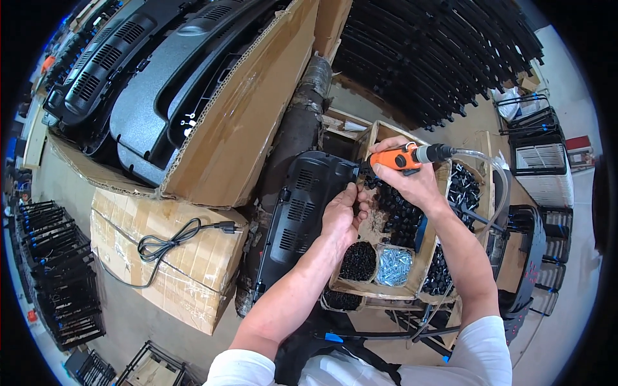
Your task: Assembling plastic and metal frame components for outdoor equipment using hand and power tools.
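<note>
My right hand [415,186] is wrapped round an orange air screwdriver [394,159] with a clear hose [499,177] on its back end. The tool lies nearly level, its tip pointing left at the upper right corner of a black vented plastic panel [301,209]. Close below the tip, my left hand [341,212] has its fingers curled and pinched at the panel's right edge. What is between those fingertips is too small to make out. The panel rests lengthwise on a dark, tape-wrapped support [312,90].
Right of the panel stands a wooden parts box [421,267] with black screws [358,262], silver screws [393,266] and black plastic parts [402,215]. A big cardboard box [238,109] of black panels rises at left. A coiled power cord [170,241] lies on another carton [193,293]. Black frames [444,58] are stacked behind.
</note>
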Motion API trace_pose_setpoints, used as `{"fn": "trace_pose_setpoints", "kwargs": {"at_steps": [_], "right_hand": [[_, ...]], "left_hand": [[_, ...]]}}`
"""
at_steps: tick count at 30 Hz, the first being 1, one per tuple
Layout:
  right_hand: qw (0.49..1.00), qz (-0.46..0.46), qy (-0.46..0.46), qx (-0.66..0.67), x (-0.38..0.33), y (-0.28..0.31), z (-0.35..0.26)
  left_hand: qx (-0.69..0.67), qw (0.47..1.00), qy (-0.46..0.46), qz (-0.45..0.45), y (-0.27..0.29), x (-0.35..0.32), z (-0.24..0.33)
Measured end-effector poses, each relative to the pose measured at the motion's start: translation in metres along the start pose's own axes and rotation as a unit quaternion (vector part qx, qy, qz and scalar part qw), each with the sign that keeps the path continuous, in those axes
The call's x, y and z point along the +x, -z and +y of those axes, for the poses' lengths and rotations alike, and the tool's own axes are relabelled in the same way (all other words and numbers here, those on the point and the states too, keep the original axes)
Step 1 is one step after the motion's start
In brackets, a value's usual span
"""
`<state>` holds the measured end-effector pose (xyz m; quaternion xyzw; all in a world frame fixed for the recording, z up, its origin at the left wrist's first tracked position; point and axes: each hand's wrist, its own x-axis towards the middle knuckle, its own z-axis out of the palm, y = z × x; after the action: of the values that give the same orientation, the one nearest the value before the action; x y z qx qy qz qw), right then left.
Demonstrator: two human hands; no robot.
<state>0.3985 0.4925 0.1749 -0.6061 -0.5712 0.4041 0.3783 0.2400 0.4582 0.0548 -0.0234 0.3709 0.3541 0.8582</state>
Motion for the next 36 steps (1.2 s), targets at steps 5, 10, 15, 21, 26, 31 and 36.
{"fn": "trace_pose_setpoints", "kwargs": {"at_steps": [5, 10, 15, 21, 26, 31, 36], "right_hand": [[1.000, 0.007, 0.022, -0.008, 0.000, -0.001, 0.008], [1.000, 0.003, 0.004, -0.006, -0.003, 0.000, -0.005], [0.994, 0.012, 0.026, 0.108, -0.025, 0.007, -0.022], [0.994, -0.008, 0.042, 0.102, -0.019, 0.002, -0.030], [0.995, -0.023, 0.047, 0.086, -0.015, -0.005, -0.039], [0.997, -0.021, 0.035, 0.072, -0.011, -0.015, -0.046], [0.996, 0.000, 0.044, 0.073, 0.013, -0.030, -0.034]], "left_hand": [[-0.029, 0.999, 0.016, 0.021, -0.006, 0.011, -0.001], [-0.065, 0.996, 0.027, 0.050, -0.012, 0.014, 0.001], [-0.170, 0.985, 0.010, 0.039, -0.021, 0.014, 0.014], [-0.213, 0.977, 0.019, -0.027, -0.015, 0.019, 0.027], [-0.219, 0.975, 0.013, -0.043, -0.011, 0.011, 0.036], [-0.202, 0.979, 0.015, -0.025, -0.013, 0.008, 0.044], [-0.115, 0.992, -0.053, -0.011, -0.013, -0.004, 0.033]]}}
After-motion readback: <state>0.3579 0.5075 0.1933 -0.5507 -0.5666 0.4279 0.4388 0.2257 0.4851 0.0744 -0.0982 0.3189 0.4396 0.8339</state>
